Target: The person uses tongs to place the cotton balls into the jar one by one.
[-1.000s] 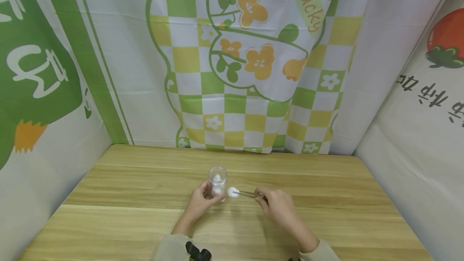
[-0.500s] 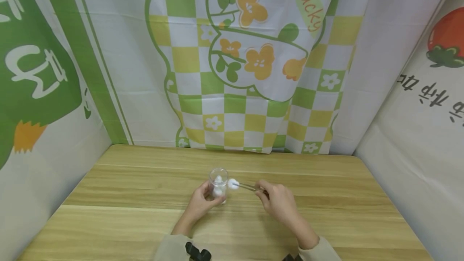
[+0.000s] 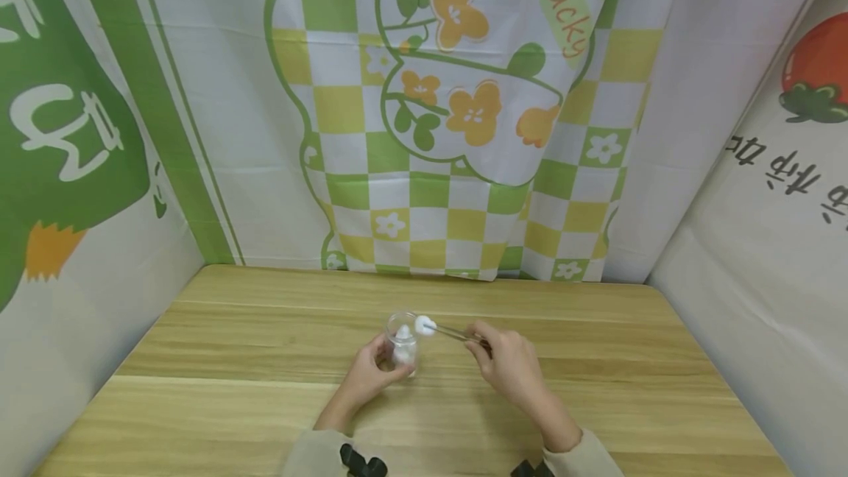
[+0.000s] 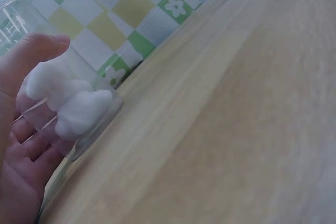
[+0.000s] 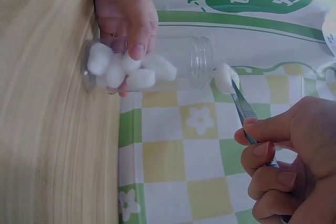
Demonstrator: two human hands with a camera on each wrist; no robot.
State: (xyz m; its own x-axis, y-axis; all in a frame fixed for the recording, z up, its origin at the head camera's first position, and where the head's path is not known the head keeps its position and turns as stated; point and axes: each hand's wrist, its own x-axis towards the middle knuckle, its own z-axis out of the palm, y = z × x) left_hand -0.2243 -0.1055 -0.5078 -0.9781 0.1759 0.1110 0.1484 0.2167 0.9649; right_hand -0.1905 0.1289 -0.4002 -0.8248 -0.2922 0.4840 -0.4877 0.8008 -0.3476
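Observation:
My left hand [image 3: 366, 372] grips a clear jar [image 5: 184, 51] upright on the wooden table, thumb on the near side and fingers behind. Several white cotton balls [image 4: 81, 111] fill its lower part, visible through the wall in both wrist views. My right hand [image 3: 513, 363] holds metal tweezers [image 5: 243, 106] between thumb and fingers. Pinched in the tweezers' tips is one more cotton ball [image 5: 226, 78], just above the jar's open mouth in the right wrist view. Seen from the head, that ball overlaps the right side of the rim.
A wooden table [image 3: 252, 330] extends around both hands. Behind it hangs a green, yellow and white checked cloth [image 3: 430, 205], with printed white cloths at the left and right sides. Black wrist straps or mounts [image 3: 363, 460] sit over the light sleeves.
My right hand has raised the tweezers and cotton ball from beside the jar up to its rim. The jar, still in my left hand, has shifted slightly right and nearer.

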